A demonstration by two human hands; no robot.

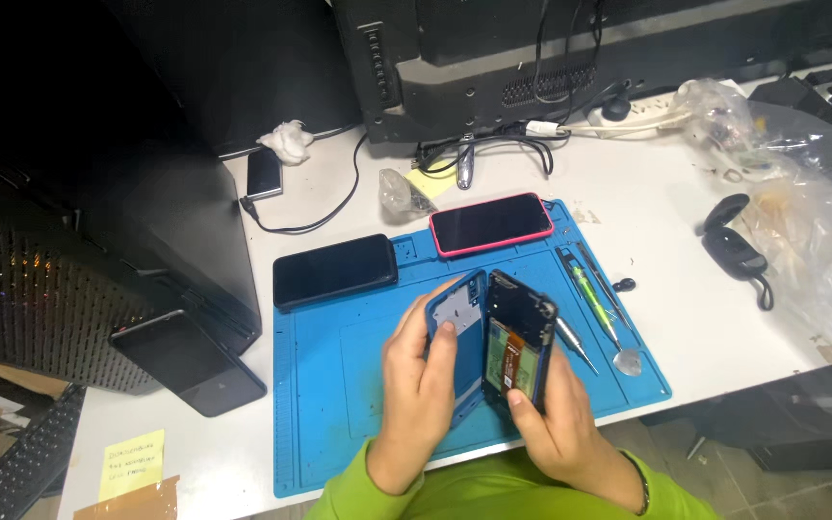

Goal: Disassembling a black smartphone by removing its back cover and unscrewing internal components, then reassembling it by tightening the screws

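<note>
My left hand (418, 385) holds a blue phone back cover (456, 323), thumb pressed on its pale inner side. My right hand (560, 424) grips the opened phone body (519, 337), dark, with an orange flex part showing inside. Cover and body are swung apart like a book, upright above a blue work mat (339, 385). Both sleeves are bright green.
On the mat lie a phone in a red case (490, 223), a black phone (335, 271), and tweezers and a screwdriver (597, 299) at the right. Another dark phone (188, 361) leans by a black computer tower (98, 250). A monitor, cables, plastic bags and yellow notes surround the mat.
</note>
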